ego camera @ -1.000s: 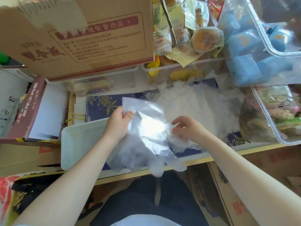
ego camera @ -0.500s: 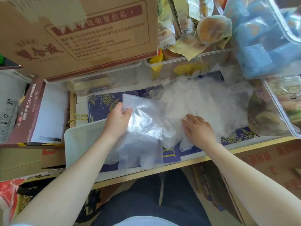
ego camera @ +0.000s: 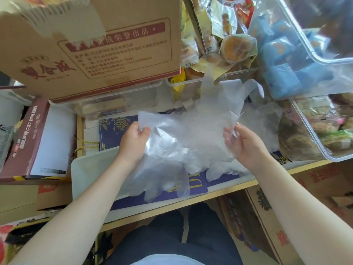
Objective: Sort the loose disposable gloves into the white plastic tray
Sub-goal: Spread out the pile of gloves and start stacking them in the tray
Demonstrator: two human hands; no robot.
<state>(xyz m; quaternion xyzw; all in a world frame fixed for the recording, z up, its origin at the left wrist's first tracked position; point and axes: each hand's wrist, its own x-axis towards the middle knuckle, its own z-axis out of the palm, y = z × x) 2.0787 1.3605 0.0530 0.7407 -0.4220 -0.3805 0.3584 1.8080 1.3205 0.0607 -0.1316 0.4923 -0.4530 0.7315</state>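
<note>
A white plastic tray [ego camera: 89, 169] lies at the shelf's front edge, partly under my arms. My left hand [ego camera: 133, 142] pinches the cuff end of a stack of clear disposable gloves [ego camera: 162, 169] whose fingers hang down over the tray. My right hand [ego camera: 242, 144] pinches the cuff of another clear glove [ego camera: 215, 104], lifted so its fingers point up and away. A loose heap of gloves [ego camera: 263, 119] lies behind on the dark blue patterned box.
A big cardboard box [ego camera: 91, 48] overhangs at top left. Clear bins of wrapped snacks [ego camera: 315, 127] crowd the right and back. A maroon box [ego camera: 34, 134] sits left of the tray. Cardboard cartons [ego camera: 324, 188] stand below the shelf edge.
My right hand has come up off the heap with one glove pinched and raised. My left hand has kept its hold on the stack over the tray.
</note>
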